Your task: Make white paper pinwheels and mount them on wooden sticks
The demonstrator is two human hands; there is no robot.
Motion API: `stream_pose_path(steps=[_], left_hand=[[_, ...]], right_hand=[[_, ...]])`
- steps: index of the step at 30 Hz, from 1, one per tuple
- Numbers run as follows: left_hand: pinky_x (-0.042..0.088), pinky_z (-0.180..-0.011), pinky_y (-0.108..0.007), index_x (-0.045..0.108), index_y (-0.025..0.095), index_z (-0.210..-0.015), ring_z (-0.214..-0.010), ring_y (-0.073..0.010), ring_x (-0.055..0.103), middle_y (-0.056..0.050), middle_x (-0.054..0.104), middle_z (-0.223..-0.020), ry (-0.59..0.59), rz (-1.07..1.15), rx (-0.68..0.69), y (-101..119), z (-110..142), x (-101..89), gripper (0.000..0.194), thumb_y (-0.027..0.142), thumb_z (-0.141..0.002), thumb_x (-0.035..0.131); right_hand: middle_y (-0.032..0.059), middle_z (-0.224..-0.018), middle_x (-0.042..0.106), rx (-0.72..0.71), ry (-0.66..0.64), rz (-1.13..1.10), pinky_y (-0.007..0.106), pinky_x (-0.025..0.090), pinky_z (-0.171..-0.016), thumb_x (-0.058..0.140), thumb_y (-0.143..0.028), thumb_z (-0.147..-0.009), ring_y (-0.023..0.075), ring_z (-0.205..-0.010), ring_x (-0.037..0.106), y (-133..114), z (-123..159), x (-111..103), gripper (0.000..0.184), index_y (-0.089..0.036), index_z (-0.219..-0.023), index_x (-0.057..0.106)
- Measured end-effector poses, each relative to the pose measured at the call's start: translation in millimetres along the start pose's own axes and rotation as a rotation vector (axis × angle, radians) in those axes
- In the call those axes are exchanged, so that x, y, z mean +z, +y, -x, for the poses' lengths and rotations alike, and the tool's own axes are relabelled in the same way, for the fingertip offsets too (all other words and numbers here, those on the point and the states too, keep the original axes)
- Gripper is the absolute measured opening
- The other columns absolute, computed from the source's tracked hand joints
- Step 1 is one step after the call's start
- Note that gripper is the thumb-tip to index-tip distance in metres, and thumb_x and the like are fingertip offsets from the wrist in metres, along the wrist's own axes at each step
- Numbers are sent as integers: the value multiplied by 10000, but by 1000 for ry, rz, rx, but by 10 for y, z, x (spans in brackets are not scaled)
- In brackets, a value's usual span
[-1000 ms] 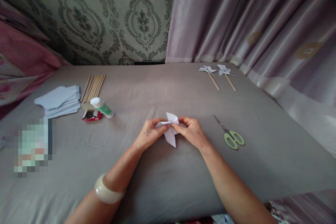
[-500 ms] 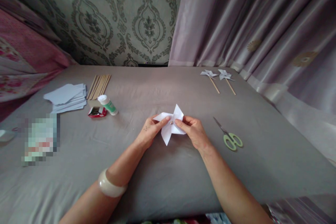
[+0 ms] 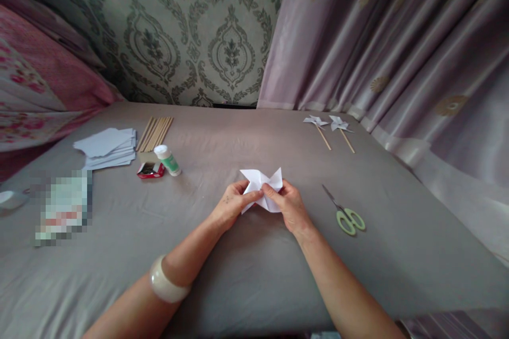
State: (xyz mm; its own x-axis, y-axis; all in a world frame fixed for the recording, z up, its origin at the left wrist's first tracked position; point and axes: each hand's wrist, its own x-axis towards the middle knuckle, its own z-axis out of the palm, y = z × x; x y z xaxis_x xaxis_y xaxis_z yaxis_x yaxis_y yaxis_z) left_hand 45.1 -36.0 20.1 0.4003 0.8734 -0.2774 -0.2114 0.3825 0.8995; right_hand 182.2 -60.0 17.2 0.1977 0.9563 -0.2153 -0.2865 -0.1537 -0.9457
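A white paper pinwheel [image 3: 254, 178] is held above the grey sheet, its pointed blades spread out. My left hand [image 3: 233, 202] grips its left side, thumb lying over the front near the middle. From the right, my right hand [image 3: 292, 205] pinches it with the thumb pressed close to the centre. The two thumbs nearly meet and cover the pinwheel's middle. Fingers of both hands are partly hidden behind the paper. To the right of my right hand lie scissors [image 3: 345, 216] with light green handles, their blades pointing away.
At left are a stack of white paper [image 3: 107, 148], several wooden sticks [image 3: 155, 134], a small red box [image 3: 151, 170] and a white-green glue stick [image 3: 168, 160]. A pixelated item [image 3: 63, 206] lies nearer. Two finished pinwheels on sticks [image 3: 316, 122] lie far right by the curtain [image 3: 318, 37].
The pinwheel has been turned between my hands. Its centre, with a small metallic fastener showing half a second ago, is now covered by my thumbs. The camera view has shifted slightly.
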Motion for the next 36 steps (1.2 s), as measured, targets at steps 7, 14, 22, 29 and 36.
stream_pose_path(steps=[7,14,22,29,36], left_hand=[[399,-605,-228,695,118,-819,-622,-125,553,-36,670,-727,-27,-105,88,-33,-28,-22,363,382,-588,791],[422,-608,-237,697,117,-839,-660,-152,591,-64,683,-755,-23,-59,99,-46,-61,-38,351,367,-606,775],[426,-624,-234,701,101,-884,-690,-149,599,-77,688,-788,-32,3,104,-48,-70,-47,365,310,-597,785],[418,-601,-217,711,109,-853,-688,-129,582,-57,675,-774,3,66,96,-28,-81,-54,323,277,-586,783],[433,-613,-241,707,133,-781,-728,-154,585,-54,668,-773,126,103,82,5,-72,-33,275,305,-575,767]], right_hand=[[46,-681,710,99,11,-109,301,484,-568,817,-472,-507,186,-594,627,8,-38,-3,417,-161,-739,663],[47,-717,723,61,-72,-175,338,503,-652,798,-485,-546,240,-722,675,44,-54,1,401,-179,-770,665],[46,-700,723,67,-111,-219,336,507,-649,827,-421,-516,219,-666,660,69,-115,-15,364,-179,-742,676],[35,-727,731,48,-152,-248,292,502,-634,844,-370,-506,173,-625,636,30,-132,16,344,-173,-749,701],[23,-675,723,60,-120,-227,260,487,-598,865,-331,-436,151,-592,624,29,-188,59,361,-153,-707,708]])
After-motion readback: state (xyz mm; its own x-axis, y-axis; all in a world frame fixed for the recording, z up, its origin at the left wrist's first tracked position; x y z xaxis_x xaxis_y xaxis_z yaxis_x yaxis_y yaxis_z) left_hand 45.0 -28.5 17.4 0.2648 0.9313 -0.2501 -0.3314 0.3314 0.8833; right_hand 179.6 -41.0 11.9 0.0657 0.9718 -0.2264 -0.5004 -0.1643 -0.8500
